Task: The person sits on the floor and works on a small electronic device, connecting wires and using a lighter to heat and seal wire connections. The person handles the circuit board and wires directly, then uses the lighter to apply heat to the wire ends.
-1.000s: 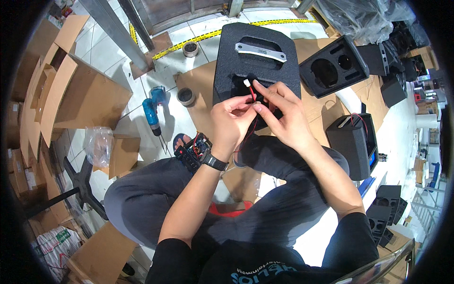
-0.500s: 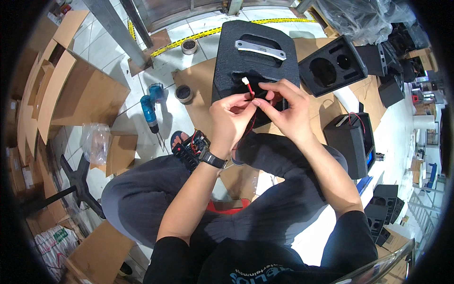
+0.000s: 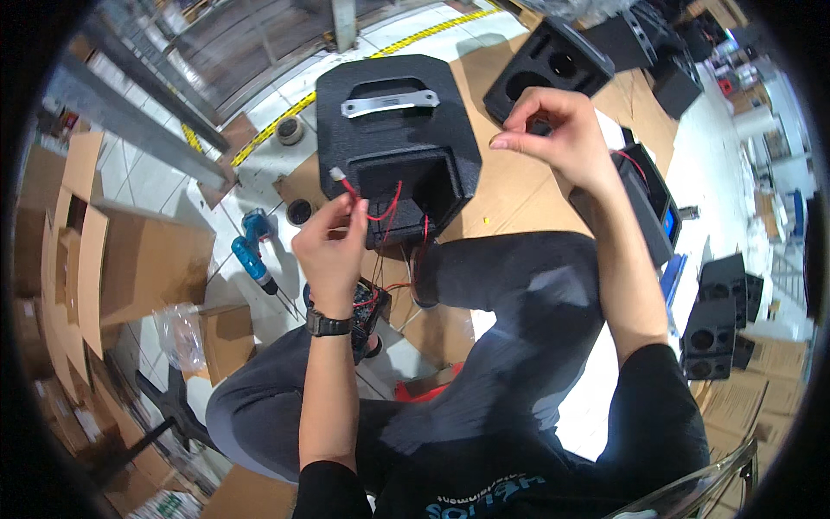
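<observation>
A black textured speaker cabinet (image 3: 346, 138) with a silver-grey handle (image 3: 391, 104) stands in front of me, its recessed opening facing me. Red wires (image 3: 393, 203) come out of this opening. My left hand (image 3: 331, 251) pinches a red wire just below its white connector (image 3: 337, 174), at the cabinet's left front corner. Raised to the right of the cabinet, my right hand (image 3: 562, 138) has thumb and curled fingers close together; whether something tiny is between them I cannot make out. A circuit board (image 3: 370, 316) with red wires lies by my foot, partly behind my left wrist.
A blue cordless drill (image 3: 251, 255) and small round tubs (image 3: 290, 131) sit on the tiled floor at left, near open cardboard boxes (image 3: 147, 259). Another black cabinet (image 3: 553, 65) lies beyond my right hand. A tiny yellow bit (image 3: 485, 220) rests on the cardboard sheet (image 3: 493, 186).
My hands have parted: the left moved left and down with the red wire and connector, the right moved up and right, off the wire. The view has shifted, and the cabinet opening shows more.
</observation>
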`<state>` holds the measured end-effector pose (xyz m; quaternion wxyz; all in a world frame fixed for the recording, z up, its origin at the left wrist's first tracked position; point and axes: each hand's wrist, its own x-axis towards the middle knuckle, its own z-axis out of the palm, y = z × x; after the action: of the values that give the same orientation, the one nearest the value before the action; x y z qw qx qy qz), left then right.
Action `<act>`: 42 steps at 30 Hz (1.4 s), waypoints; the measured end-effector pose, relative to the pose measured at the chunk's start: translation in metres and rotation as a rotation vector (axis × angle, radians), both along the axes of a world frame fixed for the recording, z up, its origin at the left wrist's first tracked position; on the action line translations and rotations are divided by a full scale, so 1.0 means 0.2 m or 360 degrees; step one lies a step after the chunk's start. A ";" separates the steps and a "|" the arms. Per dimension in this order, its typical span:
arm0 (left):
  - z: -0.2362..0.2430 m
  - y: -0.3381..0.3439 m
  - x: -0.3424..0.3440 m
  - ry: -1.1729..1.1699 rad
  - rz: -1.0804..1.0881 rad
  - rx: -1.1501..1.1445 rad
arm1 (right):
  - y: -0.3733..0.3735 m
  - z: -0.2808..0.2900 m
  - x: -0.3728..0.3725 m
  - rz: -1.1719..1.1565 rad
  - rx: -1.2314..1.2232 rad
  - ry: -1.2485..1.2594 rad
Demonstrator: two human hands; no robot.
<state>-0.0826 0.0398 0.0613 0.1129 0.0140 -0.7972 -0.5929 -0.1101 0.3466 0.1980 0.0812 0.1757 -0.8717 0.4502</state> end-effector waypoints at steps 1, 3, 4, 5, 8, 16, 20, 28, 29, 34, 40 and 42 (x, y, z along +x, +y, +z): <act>0.00 -0.02 -0.01 0.0128 0.0019 -0.0159 | 0.09 -0.01 0.01 0.0008 -0.0009 -0.0135; 0.00 -0.03 -0.01 0.0291 0.0060 -0.0461 | 0.24 -0.09 0.03 -0.0108 -0.0108 -0.0360; 0.00 -0.04 -0.01 0.0308 0.0057 -0.0477 | 0.32 -0.16 0.06 -0.0174 -0.0210 -0.0479; -0.01 -0.04 0.00 0.0323 0.0064 -0.0507 | 0.39 -0.25 0.09 -0.0213 -0.0329 -0.0580; -0.03 -0.05 -0.01 0.0489 0.0056 -0.0612 | 0.56 -0.62 0.21 -0.0463 -0.0505 -0.0743; -0.07 -0.09 0.04 0.0459 -0.0075 -0.0798 | 0.43 -1.93 0.91 -0.1327 -0.0743 -0.0777; -0.13 -0.09 0.16 0.0341 -0.0150 -0.0835 | 0.22 -2.22 1.25 -0.1378 -0.0608 -0.1163; -0.30 -0.09 0.30 -0.0080 -0.0180 -0.0554 | 0.12 -2.34 1.44 -0.1328 -0.0077 -0.1102; -0.29 -0.08 0.31 -0.0056 -0.0175 -0.0556 | 0.13 -2.35 1.43 -0.1355 -0.0064 -0.1214; -0.23 -0.03 0.32 -0.0028 -0.0117 -0.0648 | 0.21 -2.42 1.44 -0.1380 0.0227 -0.1182; -0.18 0.00 0.29 -0.0059 -0.0094 -0.0563 | 0.31 -2.45 1.39 -0.1411 0.0194 -0.1015; -0.18 0.01 0.27 -0.0055 -0.0098 -0.0511 | 0.37 -2.40 1.31 -0.1422 0.0010 -0.0943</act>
<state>-0.0280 0.0417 0.0256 0.0817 -0.0185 -0.8836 -0.4607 0.1519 0.4197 -0.2810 0.0149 -0.3469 -0.8485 0.3994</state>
